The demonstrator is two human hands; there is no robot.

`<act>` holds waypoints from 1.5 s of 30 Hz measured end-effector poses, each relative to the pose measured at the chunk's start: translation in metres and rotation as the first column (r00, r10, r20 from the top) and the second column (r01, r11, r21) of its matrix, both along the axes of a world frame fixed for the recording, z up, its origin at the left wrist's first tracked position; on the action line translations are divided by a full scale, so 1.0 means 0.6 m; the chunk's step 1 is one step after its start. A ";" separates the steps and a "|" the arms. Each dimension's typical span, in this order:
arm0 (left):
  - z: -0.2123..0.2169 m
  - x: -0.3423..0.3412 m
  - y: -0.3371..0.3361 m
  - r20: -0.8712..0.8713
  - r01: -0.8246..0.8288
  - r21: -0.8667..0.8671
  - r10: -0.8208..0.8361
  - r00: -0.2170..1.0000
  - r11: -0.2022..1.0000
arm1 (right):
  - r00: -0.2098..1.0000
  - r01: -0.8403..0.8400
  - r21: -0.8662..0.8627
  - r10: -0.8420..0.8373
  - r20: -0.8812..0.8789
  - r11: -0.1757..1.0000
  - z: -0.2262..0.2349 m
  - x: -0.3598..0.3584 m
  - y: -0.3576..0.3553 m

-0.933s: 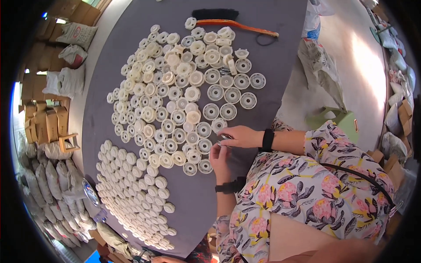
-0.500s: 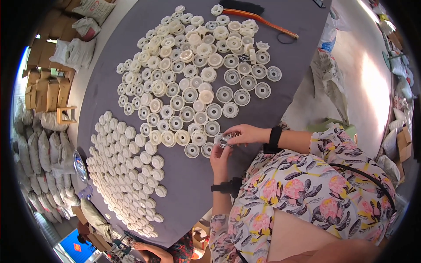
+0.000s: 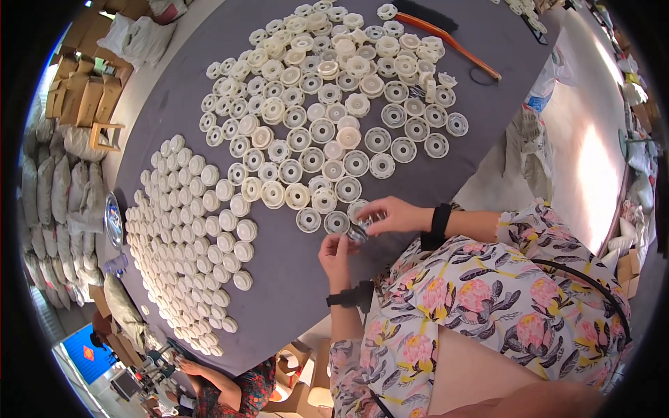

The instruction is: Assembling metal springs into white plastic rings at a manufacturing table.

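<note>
My left hand is closed in a pinch on a small bunch of thin shiny metal rings, held low over the near edge of the table. From the right, my right hand curls its fingers round the upper side of the same rings; blur hides their exact shape. Just beyond my fingers lie off-white round plastic parts, open side up, with a dark centre hole, such as one part and another part. Farther off, many more of these spread and pile across the grey cloth.
Closed off-white caps stand grouped at the left on the grey table. An orange-handled brush lies at the far right. Sacks and cartons line the left wall. Another person's arm shows at the lower left.
The view has shifted, so the table's parts sit differently in it. My hands have drawn slightly apart, and the shiny rings now tilt between them.
</note>
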State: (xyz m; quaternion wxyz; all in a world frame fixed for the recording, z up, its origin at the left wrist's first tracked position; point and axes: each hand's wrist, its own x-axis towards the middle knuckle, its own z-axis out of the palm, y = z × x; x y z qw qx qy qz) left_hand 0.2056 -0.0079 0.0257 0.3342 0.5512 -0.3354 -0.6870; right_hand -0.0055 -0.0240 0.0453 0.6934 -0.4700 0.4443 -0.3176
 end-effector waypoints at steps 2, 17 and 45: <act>0.014 0.000 0.001 0.004 0.010 -0.009 -0.010 1.000 1.000 | 0.979 0.087 0.214 -0.123 0.161 0.973 0.002 0.006 -0.003; -0.015 0.002 0.026 -0.386 -0.027 0.240 0.121 0.915 0.970 | 0.930 -0.288 -0.628 0.054 -0.364 0.723 0.003 0.018 0.004; -0.050 0.043 -0.056 0.665 0.078 -0.473 0.298 0.685 0.878 | 0.899 0.437 0.050 -0.435 -0.046 0.898 -0.007 -0.001 -0.025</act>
